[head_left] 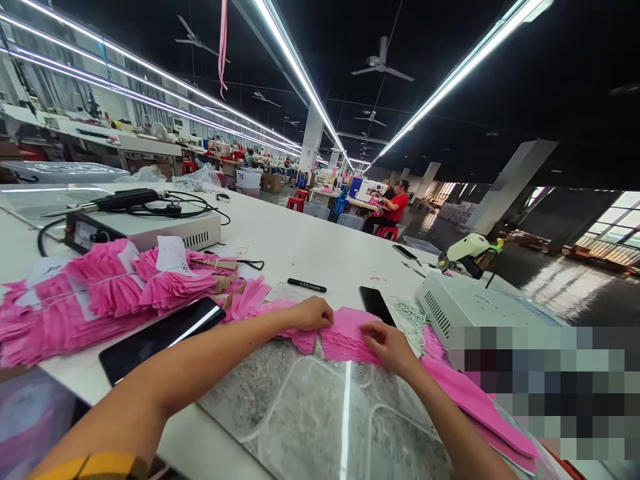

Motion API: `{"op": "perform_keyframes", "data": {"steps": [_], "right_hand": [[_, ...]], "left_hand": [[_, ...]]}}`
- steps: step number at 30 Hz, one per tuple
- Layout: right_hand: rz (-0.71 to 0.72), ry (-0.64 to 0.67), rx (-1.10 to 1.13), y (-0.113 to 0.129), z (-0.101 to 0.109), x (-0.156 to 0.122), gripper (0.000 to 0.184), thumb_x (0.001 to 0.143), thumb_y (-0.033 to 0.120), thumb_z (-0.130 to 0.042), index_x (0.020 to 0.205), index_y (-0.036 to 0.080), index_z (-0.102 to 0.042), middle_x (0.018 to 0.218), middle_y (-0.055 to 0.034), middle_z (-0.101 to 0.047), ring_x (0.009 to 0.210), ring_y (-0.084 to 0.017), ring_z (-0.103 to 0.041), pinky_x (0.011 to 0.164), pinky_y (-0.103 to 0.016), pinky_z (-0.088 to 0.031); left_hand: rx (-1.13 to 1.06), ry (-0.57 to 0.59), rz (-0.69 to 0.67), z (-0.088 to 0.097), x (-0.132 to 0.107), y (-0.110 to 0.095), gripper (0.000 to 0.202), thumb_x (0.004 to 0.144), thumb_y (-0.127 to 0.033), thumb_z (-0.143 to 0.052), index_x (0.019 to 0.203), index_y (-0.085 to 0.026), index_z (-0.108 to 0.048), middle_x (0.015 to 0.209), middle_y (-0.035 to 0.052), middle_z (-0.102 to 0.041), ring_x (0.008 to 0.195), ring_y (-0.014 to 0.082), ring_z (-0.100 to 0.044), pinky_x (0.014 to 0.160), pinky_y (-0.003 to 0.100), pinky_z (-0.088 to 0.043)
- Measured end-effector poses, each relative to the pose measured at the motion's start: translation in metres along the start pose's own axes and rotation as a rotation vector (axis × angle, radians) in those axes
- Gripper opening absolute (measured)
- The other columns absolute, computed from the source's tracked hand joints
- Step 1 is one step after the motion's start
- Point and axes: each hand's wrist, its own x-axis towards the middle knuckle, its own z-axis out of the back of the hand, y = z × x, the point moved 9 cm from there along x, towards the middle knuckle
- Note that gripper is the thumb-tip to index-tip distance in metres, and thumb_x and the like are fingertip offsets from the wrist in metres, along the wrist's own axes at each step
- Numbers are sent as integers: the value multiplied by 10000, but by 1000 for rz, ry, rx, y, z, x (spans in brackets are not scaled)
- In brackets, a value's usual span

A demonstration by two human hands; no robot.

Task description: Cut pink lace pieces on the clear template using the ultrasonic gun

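Note:
A small layered stack of pink fabric pieces [349,340] lies on a grey stone-patterned board in front of me. At its left edge my left hand [314,313] is closed, fingers curled down onto the cloth. My right hand [389,341] pinches the right edge of the same stack between thumb and fingers. More loose pink fabric [250,299] spreads under and beyond my left wrist. The left fingertips are partly hidden by the hand itself.
Tied pink bundles [113,287] with paper labels lie left, beside a tablet [160,337]. A control box [145,227] carries a corded pen-like tool [125,199]. A marker [307,285], phone [376,303], string pile [409,323] and second metal box [480,310] surround the board [310,420].

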Motion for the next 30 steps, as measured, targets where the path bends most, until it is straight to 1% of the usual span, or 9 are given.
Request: {"op": "perform_keyframes", "data": {"steps": [5, 11, 14, 16, 19, 21, 24, 27, 30], "right_hand": [[17, 9, -3, -1, 1, 0, 258, 721, 321, -527, 859, 186, -698, 868, -66, -728, 767, -186, -686, 736, -311, -553], [92, -100, -141, 23, 2, -2, 287, 728, 411, -625, 892, 182, -679, 863, -70, -688, 772, -204, -645, 721, -332, -529], [118, -188, -251, 31, 9, -2, 195, 766, 302, -569, 888, 195, -677, 913, -77, -668, 813, -219, -626, 754, -364, -506], [127, -231, -305, 31, 17, -4, 210, 785, 219, -496, 884, 199, -680, 915, -81, -663, 829, -224, -620, 765, -376, -500], [162, -246, -349, 30, 29, -19, 264, 791, 163, -453, 902, 204, -689, 926, -86, -662, 867, -228, -619, 786, -382, -500], [203, -216, -362, 35, 29, -37, 280, 784, 139, -457, 916, 209, -694, 935, -86, -663, 882, -225, -620, 793, -376, -507], [278, -125, -364, 49, 13, -73, 288, 795, 122, -467, 936, 222, -697, 938, -81, -671, 869, -213, -630, 764, -355, -523], [353, -17, -346, 71, -12, -110, 284, 845, 133, -462, 953, 243, -700, 924, -67, -685, 842, -195, -639, 728, -325, -532], [458, 85, -337, 97, -30, -140, 303, 872, 118, -444, 963, 250, -701, 887, -65, -694, 798, -183, -642, 687, -304, -534]], "left_hand": [[-21, -38, 20, 7, 7, 9, 260, 939, -332, -577, 1101, -130, -601, 1073, 64, -622, 911, 188, -629, 793, 365, -549], [1, -158, -31, 31, 10, -15, 251, 943, -331, -571, 1095, -133, -601, 1065, 67, -624, 912, 182, -628, 805, 371, -544], [20, -216, -65, 44, 6, -27, 236, 947, -327, -566, 1072, -132, -607, 1053, 65, -628, 919, 181, -626, 819, 378, -538], [29, -237, -103, 50, -1, -32, 214, 946, -317, -566, 1040, -132, -615, 1044, 63, -631, 939, 184, -622, 846, 391, -527], [28, -220, -172, 52, -18, -39, 143, 938, -255, -572, 958, -124, -626, 1015, 56, -636, 969, 186, -611, 880, 401, -505], [22, -181, -215, 48, -34, -43, 107, 928, -162, -544, 882, -123, -633, 1007, 61, -638, 980, 184, -603, 896, 375, -488], [10, -93, -284, 35, -66, -51, 192, 885, -62, -496, 795, -148, -643, 1030, 67, -638, 993, 175, -593, 917, 299, -456], [6, -5, -333, 18, -102, -58, 188, 854, -65, -514, 789, -175, -652, 1024, 64, -642, 988, 183, -586, 899, 270, -446], [15, 61, -347, 6, -134, -64, 177, 850, -90, -538, 773, -191, -661, 946, 62, -649, 911, 190, -589, 832, 270, -456]]}}
